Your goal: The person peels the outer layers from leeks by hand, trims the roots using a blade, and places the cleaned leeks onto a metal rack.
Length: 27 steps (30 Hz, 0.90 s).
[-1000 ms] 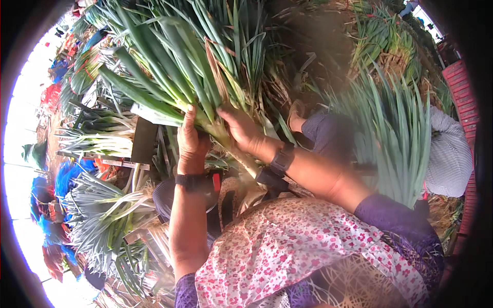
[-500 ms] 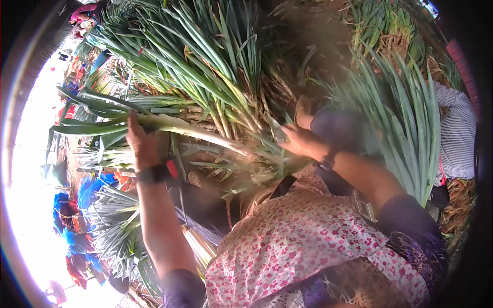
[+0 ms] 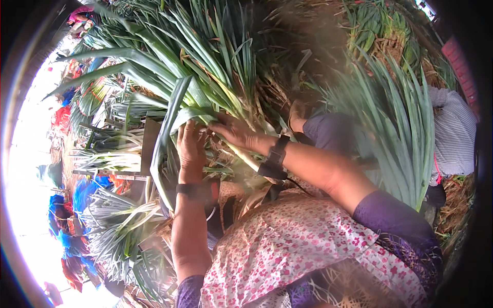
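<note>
A large green onion (image 3: 241, 154) lies slantwise before me, its pale stalk pointing down toward my lap and its long leaves spreading to the upper left. My right hand (image 3: 233, 131) is closed around it where the stalk meets the leaves. Close beside it, my left hand (image 3: 191, 149) grips a leaf (image 3: 172, 133) that folds over and hangs down past the wrist. The left fingertips are partly hidden under that leaf. Both wrists wear dark bands. The stalk's lower end is out of sight behind my right wrist.
A big heap of green onions (image 3: 226, 51) rises ahead. Another bunch (image 3: 395, 123) stands at right, by a person in a checked garment (image 3: 454, 133). Trimmed stalks (image 3: 115, 160) lie on a wooden rack at left, above a further bundle (image 3: 120, 220). A flowered apron (image 3: 287, 236) covers my lap.
My right hand has moved left and taken hold of the green onion. My left hand has moved right and now grips a leaf, which is bent down. The green onion has turned more upright.
</note>
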Motion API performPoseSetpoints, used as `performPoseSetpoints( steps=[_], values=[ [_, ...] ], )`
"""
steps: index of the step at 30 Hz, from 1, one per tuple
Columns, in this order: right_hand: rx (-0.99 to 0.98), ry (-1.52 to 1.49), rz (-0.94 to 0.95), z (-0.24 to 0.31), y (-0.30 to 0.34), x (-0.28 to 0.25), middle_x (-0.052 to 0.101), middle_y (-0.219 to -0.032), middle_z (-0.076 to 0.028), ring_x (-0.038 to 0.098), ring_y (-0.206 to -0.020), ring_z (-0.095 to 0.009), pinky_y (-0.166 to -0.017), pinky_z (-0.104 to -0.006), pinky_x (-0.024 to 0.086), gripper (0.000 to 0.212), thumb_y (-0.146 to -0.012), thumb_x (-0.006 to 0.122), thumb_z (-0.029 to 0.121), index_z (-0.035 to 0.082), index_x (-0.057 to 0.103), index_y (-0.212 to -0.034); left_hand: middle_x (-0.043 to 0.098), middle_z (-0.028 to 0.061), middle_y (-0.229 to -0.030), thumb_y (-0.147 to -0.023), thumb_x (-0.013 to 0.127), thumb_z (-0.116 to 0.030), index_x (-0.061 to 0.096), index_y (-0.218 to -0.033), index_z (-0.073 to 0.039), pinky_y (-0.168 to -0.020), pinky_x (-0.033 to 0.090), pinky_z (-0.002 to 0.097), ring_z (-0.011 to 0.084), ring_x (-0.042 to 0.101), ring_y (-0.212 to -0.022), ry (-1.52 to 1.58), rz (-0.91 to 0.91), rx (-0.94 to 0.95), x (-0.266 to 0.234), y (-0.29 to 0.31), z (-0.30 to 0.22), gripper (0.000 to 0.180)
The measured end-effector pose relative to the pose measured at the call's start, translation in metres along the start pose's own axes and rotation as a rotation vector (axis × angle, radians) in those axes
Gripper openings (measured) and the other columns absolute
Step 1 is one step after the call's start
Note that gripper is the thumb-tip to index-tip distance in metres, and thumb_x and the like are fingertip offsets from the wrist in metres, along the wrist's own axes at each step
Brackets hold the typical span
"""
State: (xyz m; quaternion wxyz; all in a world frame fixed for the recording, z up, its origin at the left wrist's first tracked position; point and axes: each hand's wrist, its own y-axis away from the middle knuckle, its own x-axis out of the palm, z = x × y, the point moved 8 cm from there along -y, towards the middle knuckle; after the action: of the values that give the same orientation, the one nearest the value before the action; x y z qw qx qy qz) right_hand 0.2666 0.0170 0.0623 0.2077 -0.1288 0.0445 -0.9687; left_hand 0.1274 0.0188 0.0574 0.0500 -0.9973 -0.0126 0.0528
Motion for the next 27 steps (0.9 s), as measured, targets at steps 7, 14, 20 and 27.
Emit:
performPoseSetpoints(
  steps=[7, 14, 20, 27],
  values=[
    [0.421, -0.240, 0.019, -0.033, 0.004, 0.010, 0.058, -0.106, -0.006, 0.056, -0.088, -0.013, -0.075, -0.0255, 0.047, 0.039, -0.089, 0.053, 0.027, 0.004, 0.050, -0.121, 0.053, 0.0090, -0.112, -0.087, 0.057, -0.030, 0.046, -0.119, -0.009, -0.088, 0.042, 0.0379, 0.0244, 0.052, -0.103, 0.845, 0.057, -0.440, 0.019, -0.012, 0.054, 0.039],
    [0.009, 0.533, -0.294, -0.009, -0.004, -0.014, 0.061, -0.076, -0.019, 0.059, -0.070, -0.030, -0.067, -0.0367, 0.046, 0.030, -0.075, 0.067, 0.027, 0.000, 0.062, -0.088, 0.057, 0.0082, -0.103, -0.086, 0.058, -0.028, 0.051, -0.114, -0.003, -0.083, 0.045, 0.0351, 0.0210, 0.055, -0.096, 0.853, 0.040, -0.372, 0.036, -0.023, 0.054, 0.038],
    [0.131, -0.297, -0.162, -0.029, 0.024, -0.003, 0.056, -0.095, -0.006, 0.055, -0.082, -0.014, -0.072, -0.0267, 0.049, 0.026, -0.087, 0.056, 0.025, 0.002, 0.052, -0.100, 0.059, 0.0116, -0.095, -0.087, 0.055, -0.041, 0.056, -0.106, -0.009, -0.072, 0.048, 0.0394, 0.0244, 0.058, -0.085, 0.969, -0.100, -0.380, -0.029, -0.021, 0.103, 0.036],
    [0.427, -0.988, -0.151, -0.034, 0.123, -0.078, 0.043, -0.057, 0.007, 0.040, -0.047, -0.004, -0.043, -0.0186, 0.034, 0.029, -0.090, 0.053, 0.033, 0.011, 0.050, -0.109, 0.059, 0.0113, -0.089, -0.078, 0.055, -0.007, 0.048, -0.114, 0.000, -0.078, 0.045, 0.0339, 0.0214, 0.057, -0.084, 0.290, -0.409, -0.167, -0.274, 0.008, 0.121, 0.038]
  ],
)
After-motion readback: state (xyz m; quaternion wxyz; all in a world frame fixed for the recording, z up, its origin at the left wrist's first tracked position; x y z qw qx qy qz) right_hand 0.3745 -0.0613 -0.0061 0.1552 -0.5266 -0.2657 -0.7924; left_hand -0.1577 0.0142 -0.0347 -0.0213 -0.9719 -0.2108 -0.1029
